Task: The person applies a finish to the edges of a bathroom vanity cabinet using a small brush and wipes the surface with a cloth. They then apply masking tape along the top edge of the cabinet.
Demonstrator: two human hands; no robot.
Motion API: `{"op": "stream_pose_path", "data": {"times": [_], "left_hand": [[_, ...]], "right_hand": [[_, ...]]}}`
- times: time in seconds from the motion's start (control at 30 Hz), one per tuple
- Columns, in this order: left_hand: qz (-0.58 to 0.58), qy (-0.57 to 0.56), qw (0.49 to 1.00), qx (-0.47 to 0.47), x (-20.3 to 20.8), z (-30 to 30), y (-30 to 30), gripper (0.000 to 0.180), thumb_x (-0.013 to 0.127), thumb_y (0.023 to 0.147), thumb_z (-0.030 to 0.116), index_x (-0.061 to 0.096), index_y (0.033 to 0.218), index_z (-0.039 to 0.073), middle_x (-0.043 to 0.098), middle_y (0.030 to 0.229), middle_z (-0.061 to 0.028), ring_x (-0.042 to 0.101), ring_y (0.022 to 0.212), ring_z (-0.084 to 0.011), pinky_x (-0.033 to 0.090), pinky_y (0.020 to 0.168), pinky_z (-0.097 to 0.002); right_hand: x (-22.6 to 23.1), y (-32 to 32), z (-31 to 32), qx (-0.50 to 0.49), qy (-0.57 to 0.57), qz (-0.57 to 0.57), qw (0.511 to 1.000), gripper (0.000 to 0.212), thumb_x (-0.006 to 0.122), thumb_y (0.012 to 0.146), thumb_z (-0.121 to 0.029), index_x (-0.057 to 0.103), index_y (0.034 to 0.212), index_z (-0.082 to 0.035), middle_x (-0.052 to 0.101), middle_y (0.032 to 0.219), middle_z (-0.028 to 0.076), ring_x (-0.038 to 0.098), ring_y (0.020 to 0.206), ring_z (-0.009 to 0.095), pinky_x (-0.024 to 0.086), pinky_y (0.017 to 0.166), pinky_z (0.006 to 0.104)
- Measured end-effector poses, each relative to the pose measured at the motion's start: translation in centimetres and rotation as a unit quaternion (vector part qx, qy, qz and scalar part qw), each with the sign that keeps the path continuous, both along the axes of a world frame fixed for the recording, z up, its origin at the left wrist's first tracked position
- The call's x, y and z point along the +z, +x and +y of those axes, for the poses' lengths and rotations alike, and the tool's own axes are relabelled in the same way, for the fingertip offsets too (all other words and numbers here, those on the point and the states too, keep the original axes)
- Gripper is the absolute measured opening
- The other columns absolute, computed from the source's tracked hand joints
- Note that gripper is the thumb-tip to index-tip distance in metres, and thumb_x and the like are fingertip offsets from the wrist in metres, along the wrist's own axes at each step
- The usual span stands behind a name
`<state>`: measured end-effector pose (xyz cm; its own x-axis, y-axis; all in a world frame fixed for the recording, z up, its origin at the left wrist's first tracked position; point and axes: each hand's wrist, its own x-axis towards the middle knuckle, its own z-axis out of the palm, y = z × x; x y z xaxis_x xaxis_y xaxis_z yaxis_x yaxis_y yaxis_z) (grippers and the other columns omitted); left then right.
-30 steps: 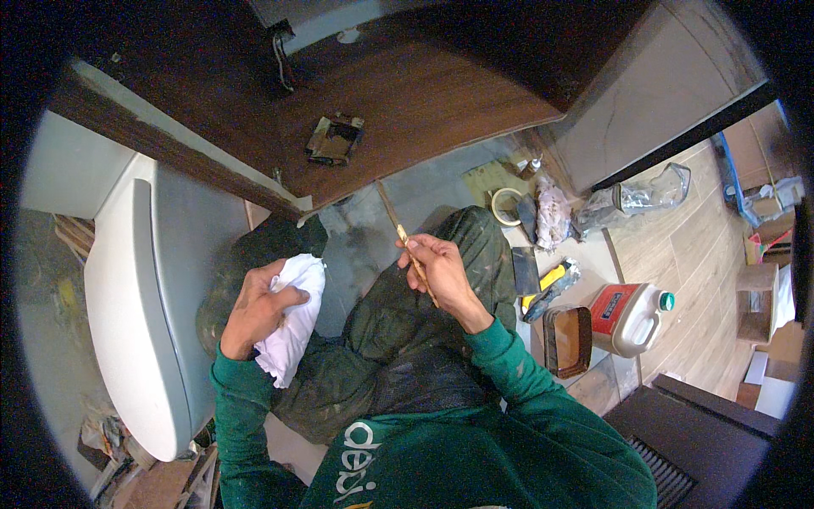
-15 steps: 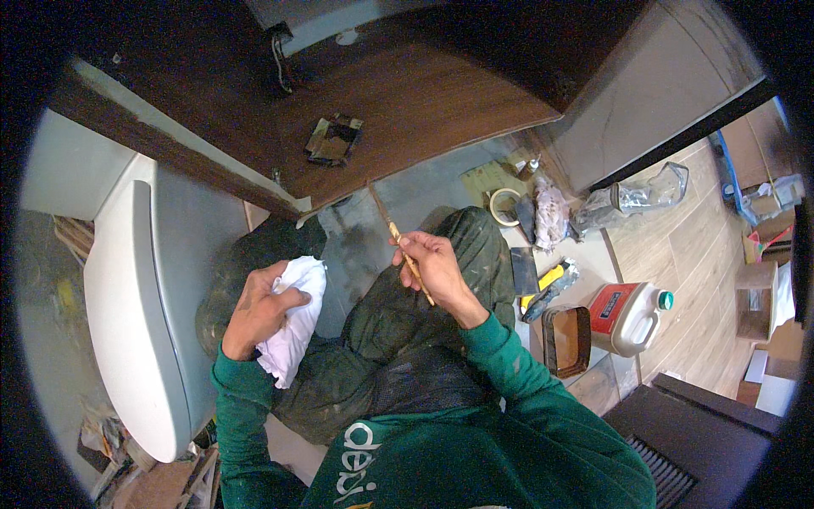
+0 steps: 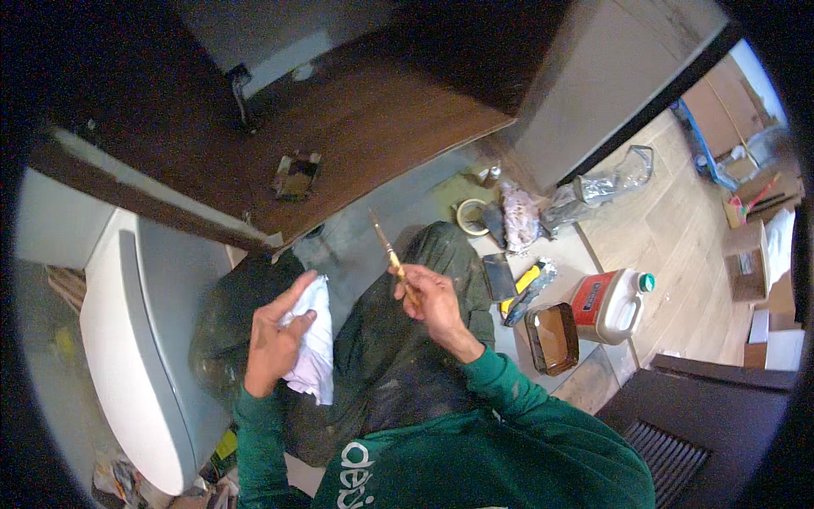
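A thin paintbrush [image 3: 393,257] with a pale wooden handle is held in my right hand [image 3: 431,301], its narrow tip pointing away from me over my knee. My left hand [image 3: 275,339] grips a folded white cloth [image 3: 314,348], the thumb lying across it and the index finger stretched along its top. Both hands are above my dark trousers. Beyond the brush tip stands a brown wood cabinet [image 3: 398,136] with a rectangular cutout [image 3: 296,176] in its panel.
On the right are a cut-open metal tin [image 3: 551,338], a jug with a green cap [image 3: 606,305], a yellow-handled tool [image 3: 523,287], a tape roll [image 3: 473,217], a crumpled rag [image 3: 519,217] and a clear plastic bottle [image 3: 598,188]. A white toilet-like fixture [image 3: 119,339] stands close on the left.
My view has shifted, so the cabinet and the things on the right sit further left. My left hand has turned the cloth more upright and extended its index finger. The brush stays in my right hand.
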<state>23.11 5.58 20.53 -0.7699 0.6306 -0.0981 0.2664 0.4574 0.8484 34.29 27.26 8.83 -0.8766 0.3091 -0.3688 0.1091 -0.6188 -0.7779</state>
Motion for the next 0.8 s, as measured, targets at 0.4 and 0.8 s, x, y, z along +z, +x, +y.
{"op": "stream_pose_path", "data": {"times": [0.4, 0.8], "left_hand": [[-0.033, 0.0, 0.994, 0.102, 3.0, 1.1, -0.3, 0.043, 0.062, 0.08, 0.001, 0.066, 0.123, -0.001, 0.069, 0.115, -0.0119, 0.062, 0.105, -0.0158, 0.045, 0.096, -0.0281], [-0.044, 0.004, 0.998, 0.036, 0.8, -1.4, 0.9, 0.048, 0.06, 0.08, 0.003, 0.061, 0.126, -0.007, 0.066, 0.124, -0.0176, 0.059, 0.115, -0.0206, 0.04, 0.104, -0.0314]], "right_hand": [[4.2, 9.6, 8.4, -0.165, 0.352, -0.082, 0.918, 0.028, 0.063, 0.09, -0.008, 0.068, 0.117, -0.005, 0.064, 0.083, -0.002, 0.055, 0.07, 0.006, 0.046, 0.06, 0.0228], [4.7, 27.5, 12.5, 0.118, 0.694, -0.507, 0.497, 0.018, 0.065, 0.076, -0.011, 0.073, 0.093, -0.011, 0.069, 0.079, 0.018, 0.069, 0.077, 0.037, 0.056, 0.068, 0.0463]]}}
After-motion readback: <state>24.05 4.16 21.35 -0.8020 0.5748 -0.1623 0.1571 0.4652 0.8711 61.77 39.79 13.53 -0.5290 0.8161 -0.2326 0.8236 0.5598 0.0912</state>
